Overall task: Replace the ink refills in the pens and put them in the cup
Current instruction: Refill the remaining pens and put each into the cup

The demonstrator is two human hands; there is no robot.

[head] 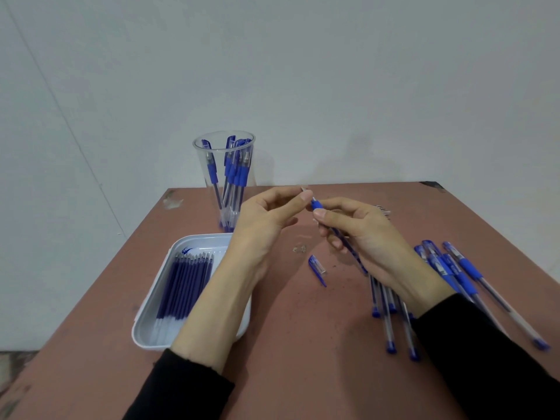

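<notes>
My right hand grips a blue-gripped clear pen, its tip end pointing up and left. My left hand pinches the small metal tip piece at that end of the pen. A clear plastic cup with several blue pens stands at the table's back left. The white tray under my left forearm holds several blue ink refills. A loose blue pen cap lies on the table between my wrists.
Several uncapped and capped blue pens lie in a heap at the right, partly under my right forearm. More refills lie behind my right hand. The brown table ends near the wall at the back and at the left.
</notes>
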